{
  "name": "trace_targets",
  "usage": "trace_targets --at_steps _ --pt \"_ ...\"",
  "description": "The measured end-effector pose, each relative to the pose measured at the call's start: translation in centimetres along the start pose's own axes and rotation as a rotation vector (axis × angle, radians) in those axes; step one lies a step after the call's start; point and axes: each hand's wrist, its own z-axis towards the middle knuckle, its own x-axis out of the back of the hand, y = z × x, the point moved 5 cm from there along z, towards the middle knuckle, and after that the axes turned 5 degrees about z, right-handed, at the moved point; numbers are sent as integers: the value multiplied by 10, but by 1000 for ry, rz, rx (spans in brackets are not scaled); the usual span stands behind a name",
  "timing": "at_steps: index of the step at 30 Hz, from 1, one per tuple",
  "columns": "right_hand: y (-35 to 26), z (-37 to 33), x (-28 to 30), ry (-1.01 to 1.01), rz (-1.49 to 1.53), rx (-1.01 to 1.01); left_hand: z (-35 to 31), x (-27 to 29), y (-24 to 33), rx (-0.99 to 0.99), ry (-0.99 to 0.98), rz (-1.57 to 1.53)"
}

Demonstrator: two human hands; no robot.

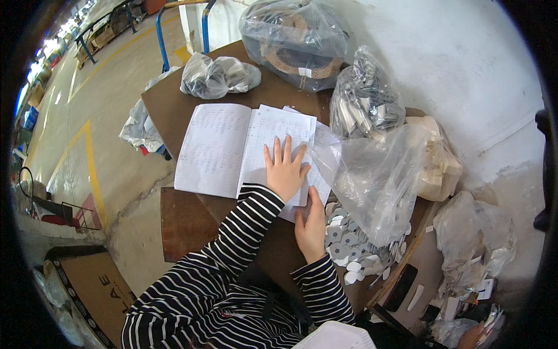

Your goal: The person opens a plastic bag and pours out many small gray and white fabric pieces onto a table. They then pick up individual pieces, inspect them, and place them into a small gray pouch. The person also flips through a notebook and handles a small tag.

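Brown tabletop (168,102) beneath an open notebook (214,148); left hand (285,177) spread flat on its right page (282,123), right hand (311,230) at loose sheets (317,181), grip unclear. Apparently steadying pages; for any page turn, first a lifted left palm.

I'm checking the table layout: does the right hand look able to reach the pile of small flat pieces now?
Probably yes: the right hand is beside the pile; the side nearest it lies uncovered, though a clear bag overlaps the far part.
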Motion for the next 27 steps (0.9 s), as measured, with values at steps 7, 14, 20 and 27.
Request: trace_targets --at_steps 7,14,20,27 --pt "-10 2 0 8 -80 98 -4 -4 22 -87 -74 51" --pt "-16 -8 31 286 -345 204 -3 4 30 -84 -81 -4" --pt "-10 7 63 222 -629 -82 0 6 26 55 -72 -166" --pt "23 -3 60 180 -467 -244 9 19 41 -146 -69 -393"
